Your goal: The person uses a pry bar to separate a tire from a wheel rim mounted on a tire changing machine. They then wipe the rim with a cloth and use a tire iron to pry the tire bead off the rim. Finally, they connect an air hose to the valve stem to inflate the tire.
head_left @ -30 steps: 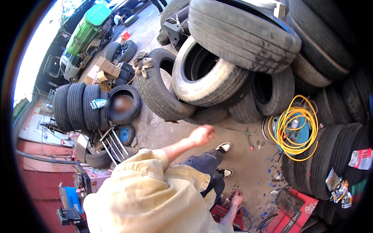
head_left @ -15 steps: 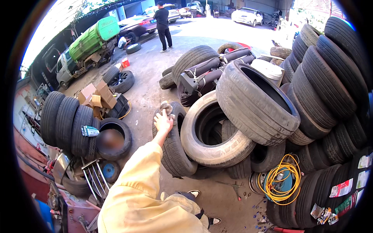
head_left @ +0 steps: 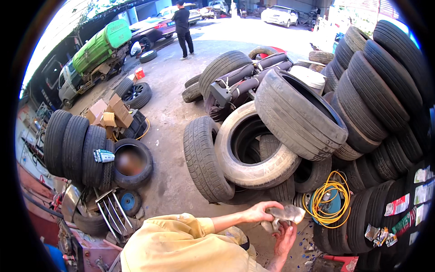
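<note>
Both hands meet over the ground at the lower middle. My left hand (head_left: 259,212) is closed on soiled grey-and-white cloth that looks like work gloves (head_left: 290,214). From below, my right hand (head_left: 285,239) has its fingers up against the same gloves; their tips are partly hidden by the cloth. Beyond my hands, a black tyre (head_left: 204,158) leans beside a dusty tan-faced tyre (head_left: 226,170). Another worn tyre (head_left: 294,120) lies tilted on top of that one.
At right, a yellow hose (head_left: 346,206) lies coiled by tall tyre stacks (head_left: 371,95). More tyres (head_left: 63,143), cardboard boxes (head_left: 118,111) and a metal rack (head_left: 113,213) stand at left. Farther off are a person in black (head_left: 182,29), a green tank truck (head_left: 99,47) and parked cars.
My left hand has come back from the top of the leaning black tyre, bringing the gloves towards me and to the right. My right hand has come into view and joined it.
</note>
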